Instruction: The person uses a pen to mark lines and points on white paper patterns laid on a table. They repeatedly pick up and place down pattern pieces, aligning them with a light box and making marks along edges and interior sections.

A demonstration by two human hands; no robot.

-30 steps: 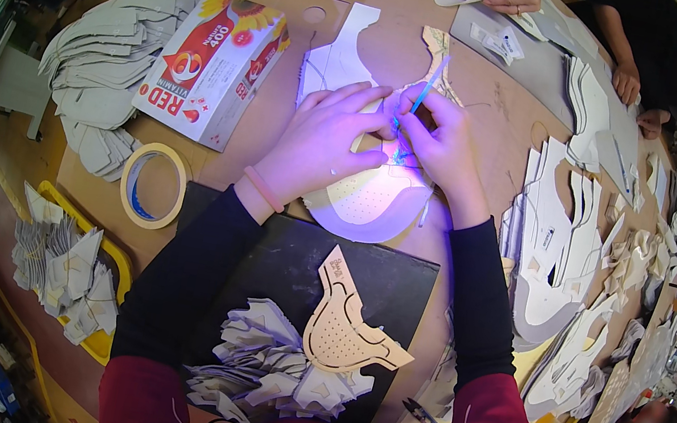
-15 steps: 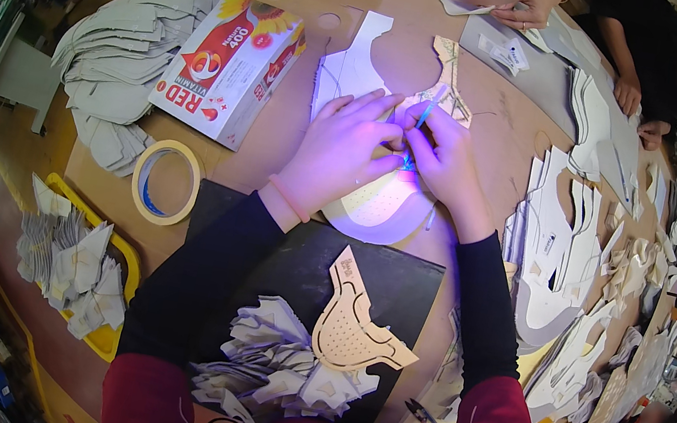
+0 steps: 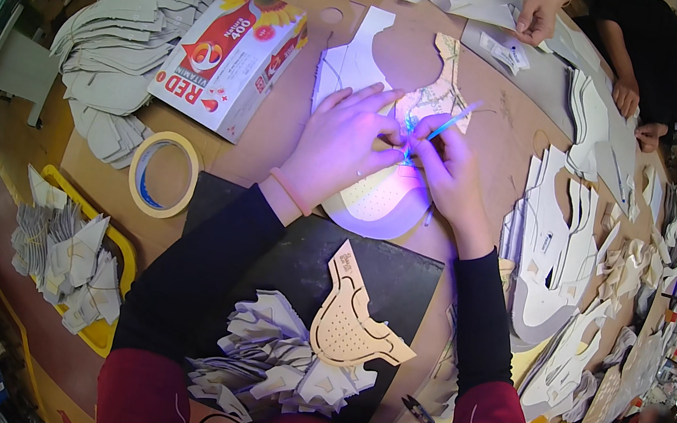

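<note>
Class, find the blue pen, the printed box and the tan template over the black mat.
Blue pen (image 3: 454,121): head view, exposed upper shaft.
Printed box (image 3: 210,55): head view, broad upper face.
Tan template (image 3: 347,329): head view, dotted middle.

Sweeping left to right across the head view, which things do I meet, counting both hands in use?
Yellow tray → tan tape roll → left hand → right hand → grey-edged white pieces. Overlapping items are left out.

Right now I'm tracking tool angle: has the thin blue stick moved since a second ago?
Yes: against the black mat, the thin blue stick has swung, its far end now further right.
</note>
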